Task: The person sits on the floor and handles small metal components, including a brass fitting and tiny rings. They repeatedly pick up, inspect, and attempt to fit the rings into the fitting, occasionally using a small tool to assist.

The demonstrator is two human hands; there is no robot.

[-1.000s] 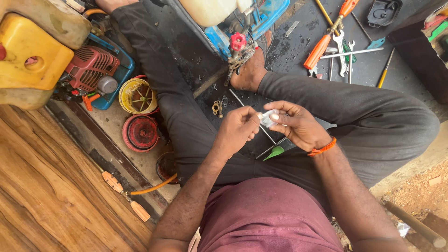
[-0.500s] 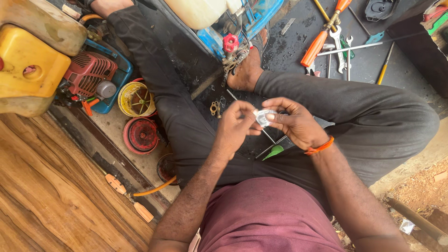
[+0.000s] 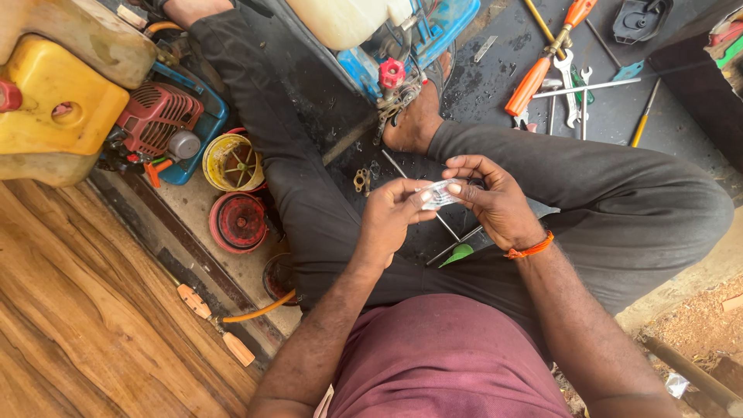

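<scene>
I sit cross-legged on the ground. Both hands meet above my lap on a small silvery clear packet [image 3: 439, 194]. My left hand [image 3: 391, 215] pinches its left end between thumb and fingers. My right hand [image 3: 494, 200], with an orange band at the wrist, pinches its right end, fingers curled over the top. What the packet holds is too small to tell. Beneath the hands on the dark mat lie a thin metal rod [image 3: 445, 226] and a green-handled tool [image 3: 458, 254].
Orange-handled pliers [image 3: 532, 81], spanners [image 3: 571, 93] and screwdrivers lie on the mat at upper right. A small red engine [image 3: 155, 116] sits in a blue tray beside a yellow tank [image 3: 54, 116]. Yellow [image 3: 231, 161] and red [image 3: 238, 221] round covers lie left of my knee. Wooden boards [image 3: 85, 310] fill lower left.
My hands stay together on the packet; the fingers have shifted slightly on it. The camera view has drifted a little, otherwise the scene is the same.
</scene>
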